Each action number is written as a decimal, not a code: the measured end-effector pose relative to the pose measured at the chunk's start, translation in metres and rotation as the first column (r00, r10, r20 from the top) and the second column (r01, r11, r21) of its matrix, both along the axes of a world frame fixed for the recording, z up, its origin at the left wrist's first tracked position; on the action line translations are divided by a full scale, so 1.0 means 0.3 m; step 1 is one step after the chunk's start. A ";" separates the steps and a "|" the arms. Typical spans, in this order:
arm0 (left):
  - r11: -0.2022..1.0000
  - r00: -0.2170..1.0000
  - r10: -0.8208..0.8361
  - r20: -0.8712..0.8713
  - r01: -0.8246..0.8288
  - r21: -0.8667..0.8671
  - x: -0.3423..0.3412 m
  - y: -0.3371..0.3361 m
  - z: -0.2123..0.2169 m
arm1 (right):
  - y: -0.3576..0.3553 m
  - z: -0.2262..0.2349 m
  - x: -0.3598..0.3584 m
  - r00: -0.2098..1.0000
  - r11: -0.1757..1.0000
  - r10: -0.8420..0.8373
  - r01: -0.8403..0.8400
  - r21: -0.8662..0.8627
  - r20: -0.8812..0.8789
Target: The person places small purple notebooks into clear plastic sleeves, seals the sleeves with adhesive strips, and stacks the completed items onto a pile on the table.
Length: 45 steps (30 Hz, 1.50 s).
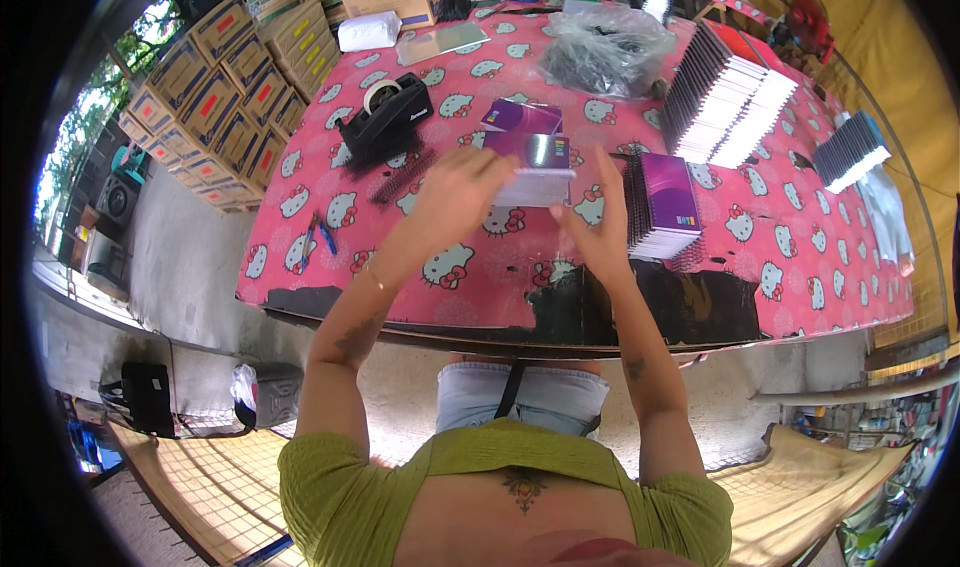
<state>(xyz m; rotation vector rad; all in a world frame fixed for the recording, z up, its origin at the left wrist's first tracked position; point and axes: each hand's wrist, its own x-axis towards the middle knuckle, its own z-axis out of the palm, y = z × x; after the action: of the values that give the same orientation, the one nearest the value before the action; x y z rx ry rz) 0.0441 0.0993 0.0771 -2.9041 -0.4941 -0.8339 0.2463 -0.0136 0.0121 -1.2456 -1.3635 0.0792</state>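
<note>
Hands meet over the middle of the pink cartoon-cat tablecloth (330,182), both raised above a small stack of purple-covered notebooks (535,167). The left hand (455,192) has its fingers curled onto the stack's left edge and seems to pinch the top cover; the right hand (595,222) is open, fingers spread and upright, just beside the stack's near-right corner — touching or not, can't tell from this angle.

Step in hand, as a judgement: squaring up or lifting the top notebook off the stack, prob. part of sorting or assembling spiral-bound books. To the right, near the right hand, sits a taller pile of finished spiral notebooks (665,207) w/ purple covers. Loose black binding coils (400,177) lie left of the left hand, and a black tape dispenser (385,117) stands just beyond them. Farther right, rows of white-edged notebooks (735,97) stand on edge; a clear plastic bag (605,47) lies at the far side.

Next move likely calls for the right hand to close on the stack's free edge so both hands carry it evenly — covers look glossy, so a firm pinch.
</note>
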 end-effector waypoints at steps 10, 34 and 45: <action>0.993 0.998 0.067 0.004 -0.066 -0.099 -0.006 -0.234 -0.307 | -0.128 -0.171 -0.108 0.931 0.904 0.152 -0.266 -0.334 -0.332; 0.849 0.819 0.522 0.239 -0.526 -0.048 -0.265 0.394 -0.495 | -0.174 -0.269 -0.125 0.812 0.934 0.165 -0.311 -0.176 -0.559; 0.430 0.639 0.598 0.484 0.255 -0.866 -0.117 -0.271 -0.381 | -0.176 -0.278 -0.122 0.762 0.855 0.182 -0.435 -0.282 -0.622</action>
<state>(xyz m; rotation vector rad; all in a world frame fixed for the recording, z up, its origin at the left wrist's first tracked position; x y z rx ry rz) 0.0091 0.0180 -0.0373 -2.8609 -1.8708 -2.4163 0.2096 -0.0665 -0.0713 -1.1742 -1.0173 0.9656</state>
